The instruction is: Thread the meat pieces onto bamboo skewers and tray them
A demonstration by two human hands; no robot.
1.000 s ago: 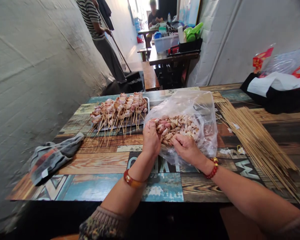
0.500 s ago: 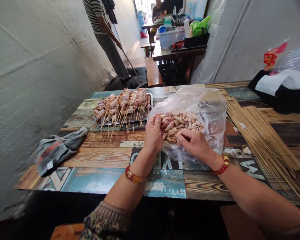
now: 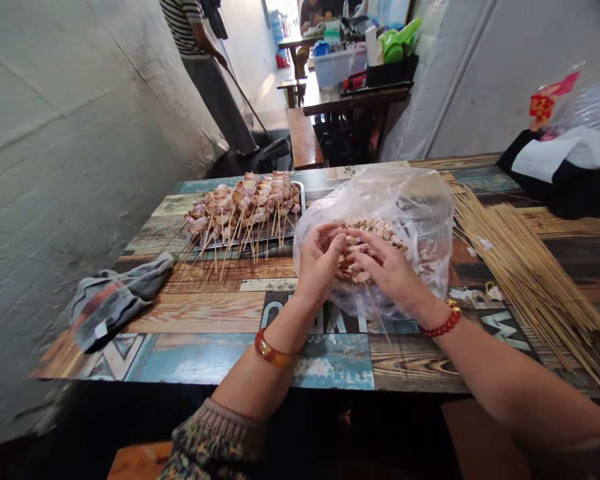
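A heap of garlic cloves (image 3: 384, 230) lies in a clear plastic bag (image 3: 433, 207) spread on the table. Over the heap, my left hand (image 3: 321, 261) has its fingers curved, with a gap between thumb and forefinger. My right hand (image 3: 391, 273) reaches in from the other side, fingers apart and low over the cloves. Both hands' fingertips nearly meet and hide part of the heap. Below them a thin bamboo skewer (image 3: 379, 315) slants toward the table's front edge, a clove at its upper end. Neither hand visibly grips anything.
A metal tray (image 3: 303, 193) bears many skewered garlic cloves (image 3: 250, 200) at back left. Loose bamboo skewers (image 3: 530, 273) lie on the right, a grey cloth (image 3: 123, 293) on the left. Beyond the table, a person (image 3: 205, 73) in stripes holds a broom (image 3: 276, 148).
My left hand has shifted right over the cloves and my right hand's pinch has opened. The skewer now shows below the hands. The far person's broom head has come into view.
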